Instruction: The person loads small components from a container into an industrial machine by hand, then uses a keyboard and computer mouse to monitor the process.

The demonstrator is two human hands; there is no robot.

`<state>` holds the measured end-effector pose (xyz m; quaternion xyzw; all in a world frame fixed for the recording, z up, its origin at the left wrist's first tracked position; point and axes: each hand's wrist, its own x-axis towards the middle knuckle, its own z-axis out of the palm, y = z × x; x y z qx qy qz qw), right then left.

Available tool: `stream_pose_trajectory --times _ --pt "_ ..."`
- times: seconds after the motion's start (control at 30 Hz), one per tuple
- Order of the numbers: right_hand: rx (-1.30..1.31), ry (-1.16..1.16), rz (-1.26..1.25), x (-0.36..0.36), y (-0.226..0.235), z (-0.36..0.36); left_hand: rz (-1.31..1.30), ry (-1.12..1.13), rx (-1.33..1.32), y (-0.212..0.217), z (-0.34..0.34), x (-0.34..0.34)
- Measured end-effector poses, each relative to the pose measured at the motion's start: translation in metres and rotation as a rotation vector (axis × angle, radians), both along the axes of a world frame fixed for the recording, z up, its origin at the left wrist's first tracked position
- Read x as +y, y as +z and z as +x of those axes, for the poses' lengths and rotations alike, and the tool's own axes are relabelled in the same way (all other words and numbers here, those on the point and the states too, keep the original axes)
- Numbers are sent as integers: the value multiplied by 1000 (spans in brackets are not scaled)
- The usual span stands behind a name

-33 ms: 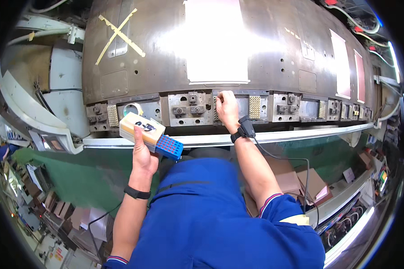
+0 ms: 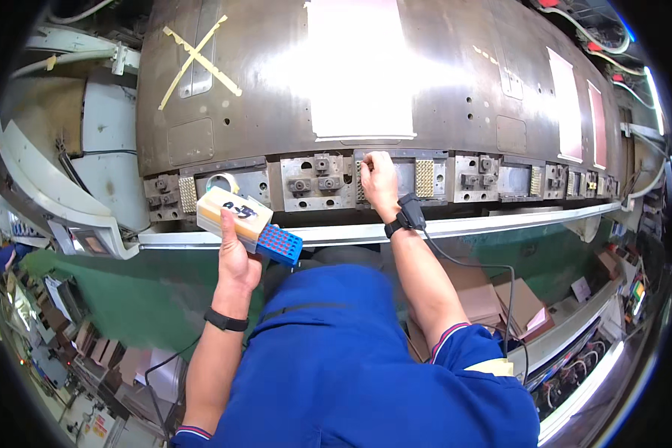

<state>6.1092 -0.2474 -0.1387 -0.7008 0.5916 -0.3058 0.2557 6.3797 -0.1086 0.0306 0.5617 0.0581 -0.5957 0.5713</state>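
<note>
Hands: two, one left hand (image 2: 239, 265) and one right hand (image 2: 381, 185). Wristbands (image 2: 226, 322): two, one per wrist. Box (image 2: 239, 218): one. Blue rack (image 2: 280, 245): one. Ring (image 2: 234, 182): one. Tape cross (image 2: 194, 52): one, of two strips. Pale sheets (image 2: 358, 78): three. Red tags (image 2: 596, 48): three, upper right. Pin blocks (image 2: 423, 179): at least four; bolted plates (image 2: 297, 198): at least three; the far-right run appears too small for a firm count.

There's chunky black handwriting scrawled on top of the yellowish box (image 2: 237, 212) in the left hand (image 2: 237, 263). Also a big yellow tape X (image 2: 195, 55) on the metal panel (image 2: 272, 112); any other lettering's honestly too tiny or blurry to read.
</note>
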Motion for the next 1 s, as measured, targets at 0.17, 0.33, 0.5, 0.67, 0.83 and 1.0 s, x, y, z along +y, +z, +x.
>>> stream_pose_trajectory --times 0.17,0.33,0.5,0.67,0.83,1.0 --pt "30 -14 21 -1 5 6 -2 -16 -42 -1 36 -3" --pt "118 51 -18 -5 -3 -6 -33 34 -48 0 43 2" --pt "-120 -56 305 7 63 15 -74 72 -55 3 23 7" --pt "-572 504 716 70 142 65 -122 108 -98 6 -2 4" --pt "-789 379 944 89 146 58 -124 45 -208 6 -24 1" --pt "-760 397 848 87 140 45 -133 27 -219 9 -36 5"
